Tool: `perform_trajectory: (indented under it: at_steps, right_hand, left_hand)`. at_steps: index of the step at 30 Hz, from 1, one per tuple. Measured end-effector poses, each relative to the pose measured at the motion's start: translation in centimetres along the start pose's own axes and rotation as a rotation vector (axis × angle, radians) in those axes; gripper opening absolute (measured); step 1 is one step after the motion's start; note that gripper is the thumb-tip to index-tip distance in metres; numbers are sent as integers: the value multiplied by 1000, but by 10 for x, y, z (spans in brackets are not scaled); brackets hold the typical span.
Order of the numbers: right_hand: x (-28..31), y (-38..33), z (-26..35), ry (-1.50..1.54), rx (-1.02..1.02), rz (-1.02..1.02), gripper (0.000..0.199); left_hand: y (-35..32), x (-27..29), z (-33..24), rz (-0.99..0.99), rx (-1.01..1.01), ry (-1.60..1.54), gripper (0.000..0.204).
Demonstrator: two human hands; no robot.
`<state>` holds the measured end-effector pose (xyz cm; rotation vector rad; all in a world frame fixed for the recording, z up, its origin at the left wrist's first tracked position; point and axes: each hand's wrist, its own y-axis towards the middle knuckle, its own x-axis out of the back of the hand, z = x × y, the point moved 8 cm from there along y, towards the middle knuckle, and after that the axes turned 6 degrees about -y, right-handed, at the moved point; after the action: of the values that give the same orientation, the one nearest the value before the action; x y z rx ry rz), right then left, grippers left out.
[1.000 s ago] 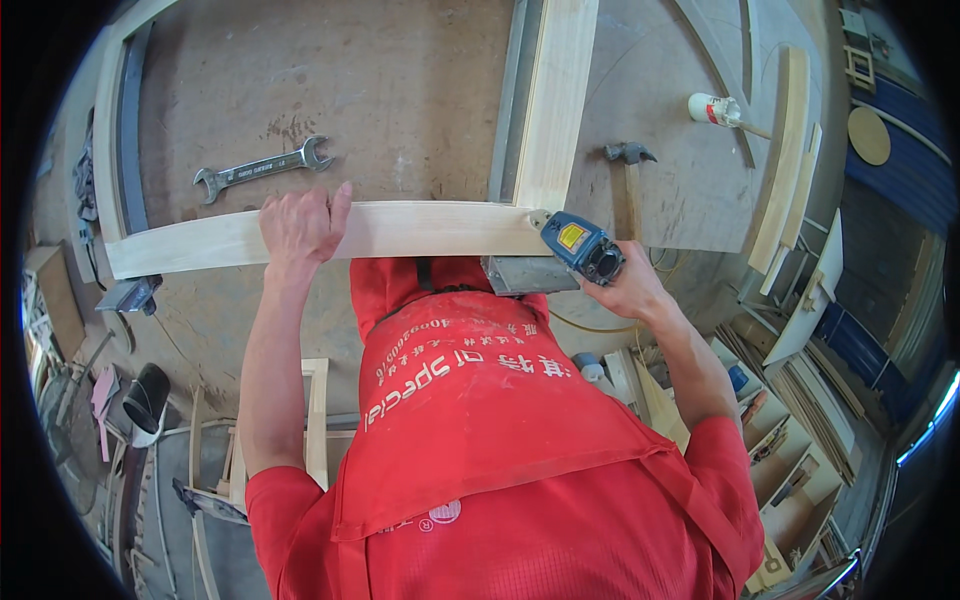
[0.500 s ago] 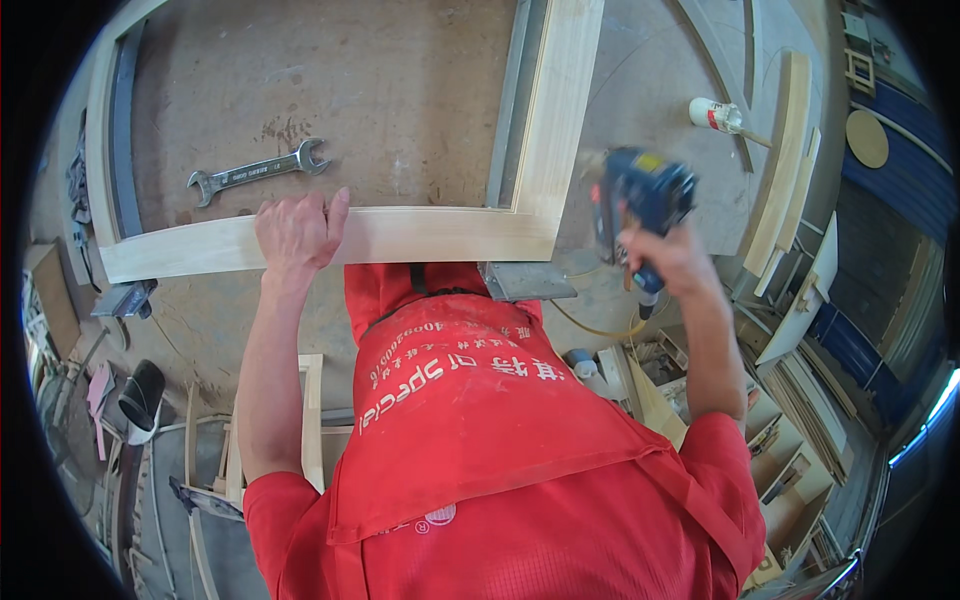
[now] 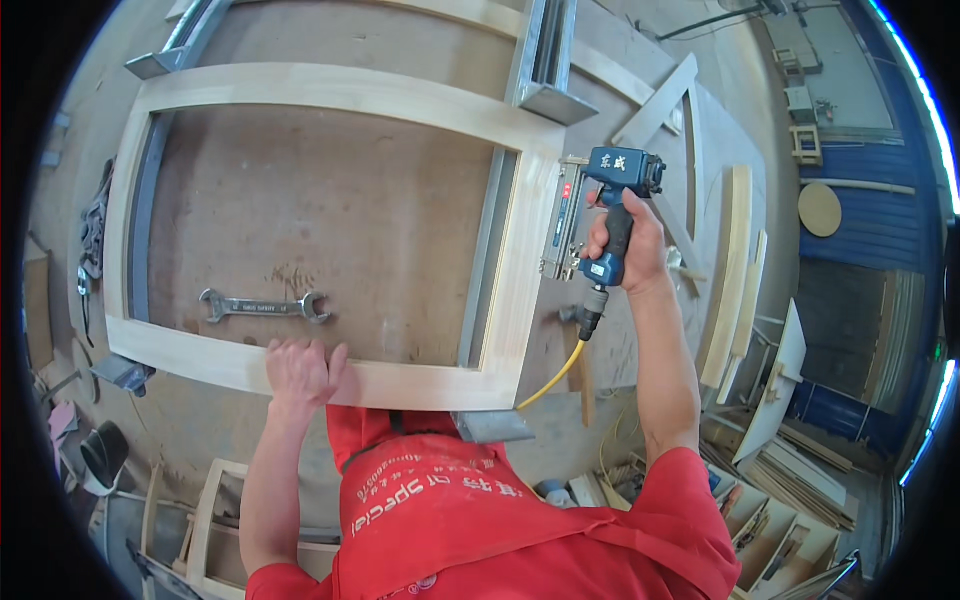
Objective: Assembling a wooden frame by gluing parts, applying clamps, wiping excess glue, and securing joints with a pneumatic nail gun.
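Note:
A pale wooden frame (image 3: 420, 385) lies flat before me. My left hand (image 3: 303, 372) is closed over its near rail, left of the middle, thumb to the right. In my right hand (image 3: 640, 240) is a blue air nail gun (image 3: 625, 163), gripped by its dark handle. A yellow air hose (image 3: 552, 377) runs from the handle's base. The gun's magazine side lies along the frame's right rail, towards the far right corner; I cannot tell whether it touches the wood. Inside the frame opening, close to my left hand, rests a double open-ended wrench (image 3: 264, 306).
Metal clamp bars (image 3: 545, 60) stick out past the frame's far side, and a metal plate (image 3: 492, 427) juts from under its near edge. Long wooden strips (image 3: 728, 275) lie at the right. Below right stands an open wooden box (image 3: 775, 535) with compartments.
My right hand has carried the nail gun away from me, from beside the near right corner towards the far right one. My left hand stays on the near rail. The view has shifted, showing the frame's far side.

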<state>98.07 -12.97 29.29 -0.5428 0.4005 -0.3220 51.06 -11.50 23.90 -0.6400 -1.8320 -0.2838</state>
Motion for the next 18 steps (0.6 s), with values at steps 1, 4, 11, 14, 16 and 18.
perform_trajectory:
  at_steps: [1,4,11,14,16,18]
  right_hand:
    - [0,11,5,-20,-10,-10,48]
    - [2,36,12,-60,-44,-34,47]
    - [10,59,10,-136,-63,-83,44]
    - [11,62,10,-147,-76,-106,43]
    - [12,64,9,-154,-84,-118,42]
    - [11,66,5,-170,-110,-129,42]
  left_hand:
    - [3,0,0,-13,-15,-16,42]
    - [8,0,4,-30,-6,-3,44]
    - [17,-5,11,-16,-2,-5,46]
    - [18,-7,12,-4,-1,-6,46]
    - [17,-7,11,-11,-2,-10,46]
    - [17,-7,12,-13,-1,-15,46]
